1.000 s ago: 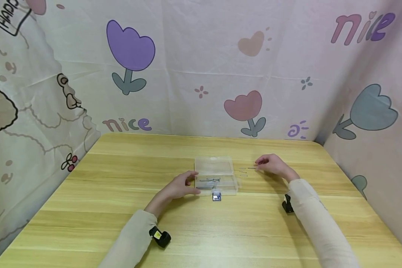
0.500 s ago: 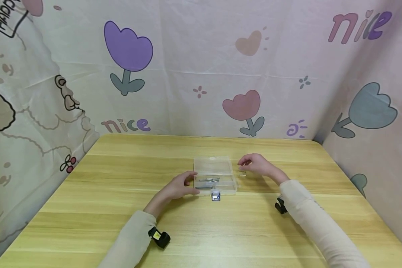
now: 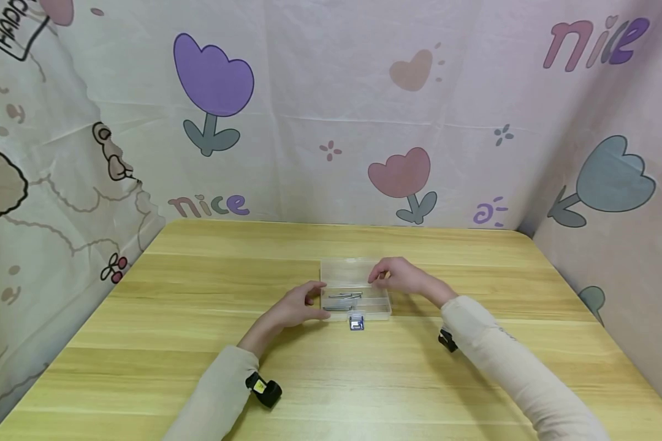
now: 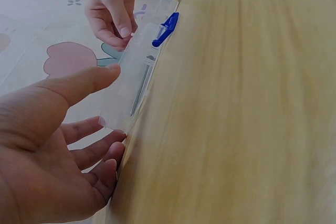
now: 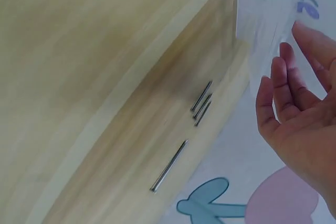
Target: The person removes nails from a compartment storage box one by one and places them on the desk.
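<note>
A clear plastic compartment box (image 3: 336,269) stands on the table with its lid laid back and several long nails (image 3: 344,296) inside. My left hand (image 3: 292,306) holds its left end, thumb at the front corner and fingers at the back. The right hand (image 3: 399,275) is at the right edge of the lid, fingers loosely bent, with no object visible between them in the right wrist view. In that view, three short nails (image 5: 202,104) and a longer nail (image 5: 169,165) lie on the wood; in the head view the right hand hides them.
A blue latch (image 3: 356,323) projects from the front of the box. The wooden table (image 3: 336,380) backs onto a printed curtain (image 3: 309,92). A small black camera (image 3: 263,390) is strapped at the left wrist, and another (image 3: 447,340) at the right.
My right hand has moved left from beside the loose nails to the lid's right edge, covering the nails in the head view. The left hand and the box have stayed put.
</note>
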The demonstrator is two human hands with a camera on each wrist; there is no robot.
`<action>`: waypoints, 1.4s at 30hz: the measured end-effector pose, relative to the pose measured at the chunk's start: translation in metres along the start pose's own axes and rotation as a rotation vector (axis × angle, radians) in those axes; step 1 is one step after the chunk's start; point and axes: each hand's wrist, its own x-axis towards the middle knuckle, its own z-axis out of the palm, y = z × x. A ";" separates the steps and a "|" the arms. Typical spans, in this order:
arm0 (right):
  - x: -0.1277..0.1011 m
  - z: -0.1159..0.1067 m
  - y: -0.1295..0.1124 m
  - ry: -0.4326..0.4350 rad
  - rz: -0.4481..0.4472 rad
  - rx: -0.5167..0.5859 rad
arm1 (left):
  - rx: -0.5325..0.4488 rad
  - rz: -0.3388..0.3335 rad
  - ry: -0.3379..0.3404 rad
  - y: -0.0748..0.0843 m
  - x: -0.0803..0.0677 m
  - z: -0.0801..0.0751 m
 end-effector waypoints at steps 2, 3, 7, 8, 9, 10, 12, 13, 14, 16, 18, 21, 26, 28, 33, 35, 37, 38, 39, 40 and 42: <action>0.002 0.002 -0.002 -0.010 -0.035 -0.024 | 0.001 -0.003 -0.001 0.000 0.000 0.000; 0.003 0.003 -0.003 -0.014 -0.049 -0.036 | -0.001 -0.005 -0.002 0.001 0.000 0.000; 0.007 0.009 -0.005 -0.029 -0.066 -0.050 | -0.001 -0.002 -0.008 0.000 0.000 0.000; 0.007 0.010 -0.006 -0.031 -0.062 -0.048 | -0.002 -0.002 -0.008 0.000 0.000 0.000; 0.008 0.011 -0.006 -0.033 -0.061 -0.047 | -0.002 -0.004 -0.008 0.000 0.000 0.000; 0.009 0.012 -0.006 -0.038 -0.065 -0.043 | -0.001 -0.003 -0.008 0.000 0.000 0.000; 0.011 0.013 -0.007 -0.052 -0.072 -0.041 | -0.001 -0.004 -0.005 0.000 0.001 0.000; 0.012 0.014 -0.008 -0.057 -0.079 -0.042 | -0.003 -0.007 -0.004 0.000 0.001 0.000; 0.012 0.014 -0.008 -0.065 -0.082 -0.042 | 0.000 -0.007 -0.003 0.000 0.002 0.000; 0.013 0.014 -0.010 -0.078 -0.090 -0.044 | 0.004 -0.007 -0.002 0.000 0.002 0.000; 0.015 0.015 -0.011 -0.086 -0.090 -0.043 | 0.003 -0.012 -0.002 0.000 0.002 0.000; 0.017 0.016 -0.011 -0.084 -0.100 -0.040 | 0.003 -0.014 -0.003 0.000 0.002 0.000; 0.020 0.021 -0.009 -0.069 -0.100 -0.038 | 0.000 -0.015 -0.002 0.000 0.003 0.000; 0.022 0.023 -0.008 -0.064 -0.090 -0.036 | 0.003 -0.014 -0.002 -0.001 0.003 -0.001; 0.024 0.026 -0.009 -0.058 -0.075 -0.019 | 0.003 -0.017 -0.004 0.000 0.002 -0.001; 0.025 0.027 -0.009 -0.060 -0.071 -0.016 | 0.004 -0.015 -0.007 0.000 0.001 -0.002; 0.025 0.029 -0.008 -0.063 -0.067 -0.015 | 0.007 -0.017 -0.008 -0.001 0.001 -0.002; 0.025 0.029 -0.007 -0.066 -0.067 -0.017 | 0.008 -0.016 -0.007 -0.001 0.001 -0.001; 0.025 0.030 -0.007 -0.069 -0.069 -0.018 | 0.006 -0.018 -0.006 -0.001 0.002 -0.001; 0.025 0.030 -0.006 -0.073 -0.071 -0.019 | 0.006 -0.020 -0.004 -0.002 0.002 -0.001; 0.025 0.030 -0.005 -0.082 -0.078 -0.018 | 0.004 -0.020 -0.003 -0.002 0.002 0.000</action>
